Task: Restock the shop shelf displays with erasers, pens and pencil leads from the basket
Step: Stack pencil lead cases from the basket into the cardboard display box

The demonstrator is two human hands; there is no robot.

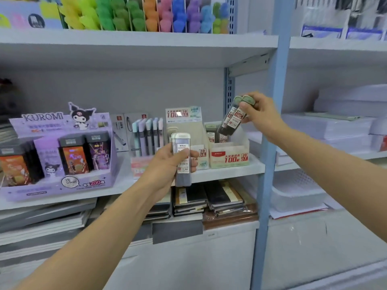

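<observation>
**Bright flat shop light, mushy edges**

Even white light, kinda washed out. Soft shadow under the white metal upper shelf [138, 40]. Wide-angle lens bows the pale blue steel upright [265, 195]. Rainbow-coloured soft shapes [134, 15] up top are blurry, white paper stacks [335, 126] on the right blow out.

My left forearm [94, 233] rises bare from the lower left, and my left hand [167, 164] is curled round a pencil lead case [182, 141], thumb across its front, holding it upright. My right forearm [335, 158] comes in from the right edge, raised higher. My right hand [263, 116] pinches two lead cases [230, 122] by their capped ends, tilted down-left.
</observation>
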